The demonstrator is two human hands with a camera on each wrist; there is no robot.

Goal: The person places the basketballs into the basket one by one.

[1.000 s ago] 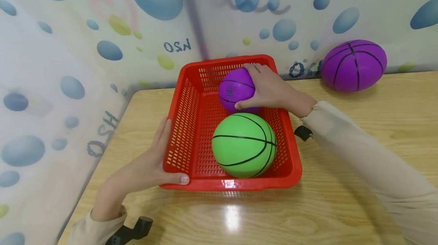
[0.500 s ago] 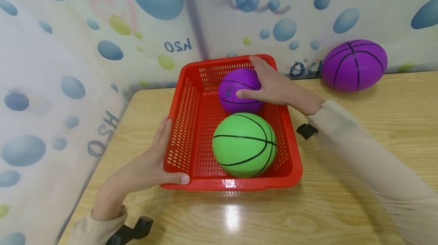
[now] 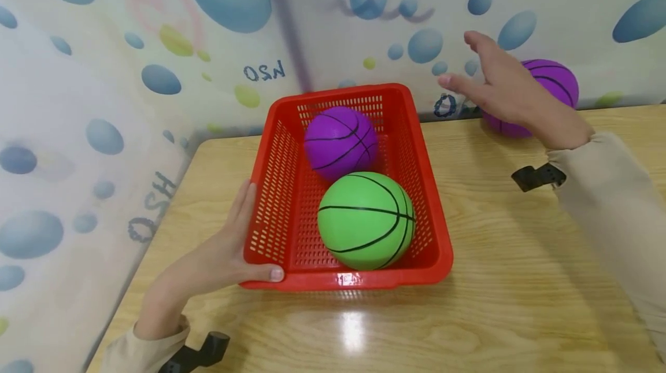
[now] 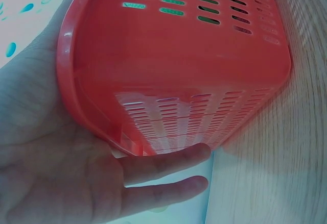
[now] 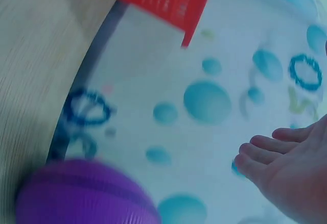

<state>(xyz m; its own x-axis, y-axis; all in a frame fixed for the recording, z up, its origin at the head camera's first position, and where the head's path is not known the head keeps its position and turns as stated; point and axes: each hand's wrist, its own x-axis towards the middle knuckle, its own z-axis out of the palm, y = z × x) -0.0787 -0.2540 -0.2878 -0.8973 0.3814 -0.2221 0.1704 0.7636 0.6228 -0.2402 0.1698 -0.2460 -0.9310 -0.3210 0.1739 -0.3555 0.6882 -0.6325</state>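
Observation:
My left hand (image 3: 221,257) rests at the near left corner of a red plastic basket (image 3: 364,279), its thumb straight along the front rim. In the left wrist view, its straight fingers (image 4: 168,165) lie along the outside of the basket's slotted wall. A green basketball (image 3: 366,220) sits inside at the near right; a purple basketball (image 3: 340,141) lies behind it. My right hand (image 3: 507,84) is in the air to the basket's right, fingers spread, holding nothing. Behind it, partly hidden, a second purple basketball (image 3: 559,81) rests on the table by the wall.
The wooden table (image 3: 499,280) meets a patterned wall (image 3: 322,26) close behind the basket and along the left side. A camera is strapped to each wrist.
My right hand has let go of the purple basketball in the basket and moved right, towards the second one. The released ball has rolled slightly left. The left hand stays at the corner.

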